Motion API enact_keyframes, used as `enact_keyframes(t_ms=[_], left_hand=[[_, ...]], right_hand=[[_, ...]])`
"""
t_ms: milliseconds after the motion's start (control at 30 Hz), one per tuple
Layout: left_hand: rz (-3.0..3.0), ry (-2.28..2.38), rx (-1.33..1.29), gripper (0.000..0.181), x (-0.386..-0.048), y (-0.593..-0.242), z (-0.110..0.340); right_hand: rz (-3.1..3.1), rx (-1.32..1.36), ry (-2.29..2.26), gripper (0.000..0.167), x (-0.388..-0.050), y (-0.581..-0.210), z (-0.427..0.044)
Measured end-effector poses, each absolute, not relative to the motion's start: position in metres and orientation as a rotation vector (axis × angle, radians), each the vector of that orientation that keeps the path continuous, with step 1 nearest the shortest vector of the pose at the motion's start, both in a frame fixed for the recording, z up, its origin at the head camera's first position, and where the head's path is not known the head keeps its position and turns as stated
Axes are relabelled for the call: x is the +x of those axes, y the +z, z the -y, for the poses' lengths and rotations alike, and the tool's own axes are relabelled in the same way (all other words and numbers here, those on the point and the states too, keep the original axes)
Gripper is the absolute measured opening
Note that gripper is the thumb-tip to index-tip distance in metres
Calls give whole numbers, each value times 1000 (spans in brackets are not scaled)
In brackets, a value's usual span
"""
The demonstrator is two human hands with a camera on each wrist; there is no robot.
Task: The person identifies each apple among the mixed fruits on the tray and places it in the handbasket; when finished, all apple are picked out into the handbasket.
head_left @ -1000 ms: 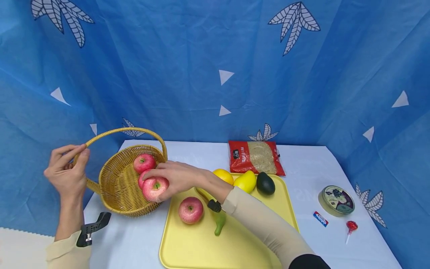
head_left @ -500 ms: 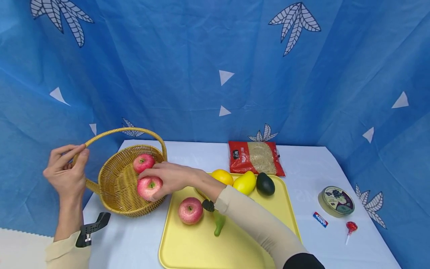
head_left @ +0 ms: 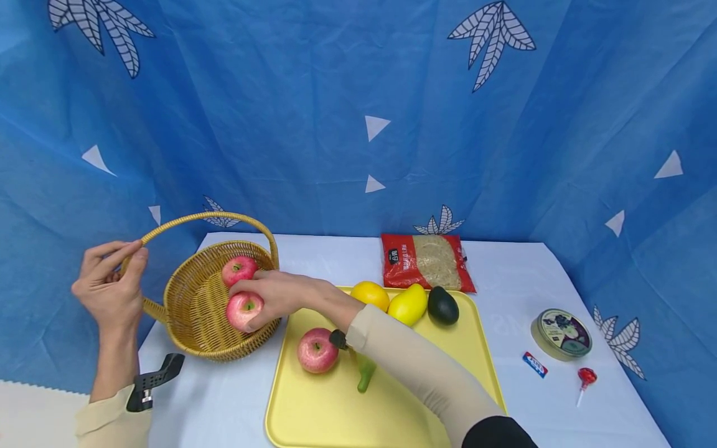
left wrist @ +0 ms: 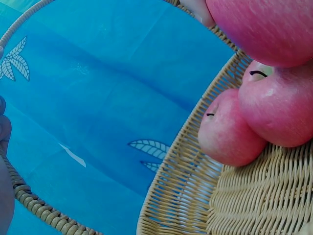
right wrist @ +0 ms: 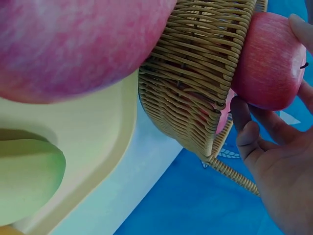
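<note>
My left hand (head_left: 112,280) grips the arched handle (head_left: 207,216) of a wicker basket (head_left: 190,311) at the left. In my right hand (head_left: 280,298) is a red apple (head_left: 243,311), held at the basket's right rim. The right wrist view shows fingers and thumb around this apple (right wrist: 271,61). Other apples lie inside the basket, one at the back (head_left: 239,270); the left wrist view shows them touching each other (left wrist: 230,132) below the held one. One more apple (head_left: 317,350) sits on the yellow tray (head_left: 313,417). The right hand partly hides the basket's contents.
On the tray are a banana with a green end (head_left: 366,373), partly covered by the right arm, an orange (head_left: 370,295), a mango (head_left: 407,305) and an avocado (head_left: 443,305). Behind lies a red food bag (head_left: 428,262). Right: a round tin (head_left: 562,335), wrapped candy (head_left: 534,364), lollipop (head_left: 587,376).
My right hand has moved left and slightly down with the apple, further into the basket. The left hand stays on the handle.
</note>
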State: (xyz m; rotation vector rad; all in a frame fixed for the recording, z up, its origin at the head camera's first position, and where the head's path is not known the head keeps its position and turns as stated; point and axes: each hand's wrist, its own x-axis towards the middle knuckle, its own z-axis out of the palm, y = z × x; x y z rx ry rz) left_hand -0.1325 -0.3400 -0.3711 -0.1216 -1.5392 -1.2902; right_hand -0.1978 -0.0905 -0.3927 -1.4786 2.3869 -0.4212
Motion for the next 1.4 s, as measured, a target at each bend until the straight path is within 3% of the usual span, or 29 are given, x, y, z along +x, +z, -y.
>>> enact_keyframes(t_ms=[767,1400], left_hand=[[1544,-1296,-109,15,-133,-371,340],[1537,-1310,-117,15,-133,-371,339]], right_hand=[[-2465,-1437,-307,65,-199,-400,100],[-2509,-1436,-220,78,-208,-406,98]])
